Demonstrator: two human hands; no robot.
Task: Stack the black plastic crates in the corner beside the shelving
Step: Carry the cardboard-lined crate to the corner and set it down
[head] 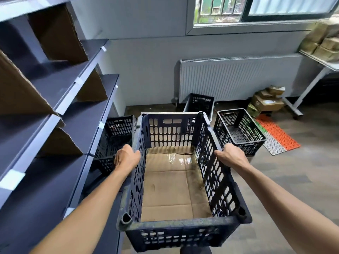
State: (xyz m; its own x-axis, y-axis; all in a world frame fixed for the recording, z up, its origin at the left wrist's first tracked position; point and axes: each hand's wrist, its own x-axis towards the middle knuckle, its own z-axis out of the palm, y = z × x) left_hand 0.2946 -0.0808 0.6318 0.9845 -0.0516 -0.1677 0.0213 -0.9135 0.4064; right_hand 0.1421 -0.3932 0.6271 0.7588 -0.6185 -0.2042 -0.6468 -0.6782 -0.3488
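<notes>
I hold a large black slotted crate [176,233] in front of me, lifted off the floor, with a sheet of cardboard [170,187] lying in its bottom. My left hand [126,158] grips its left rim and my right hand [232,155] grips its right rim. Another black crate [117,132] sits on the floor in the corner beside the dark shelving [60,99], just left of the held one. A third crate [238,131] stands on the floor to the right. A fourth crate [200,102] rests by the radiator.
Cardboard dividers [58,33] stand on the shelves at left. A white radiator [236,77] runs along the far wall under a window. An orange and white mat [277,136], small boxes [266,102] and a white table leg [308,88] lie at right.
</notes>
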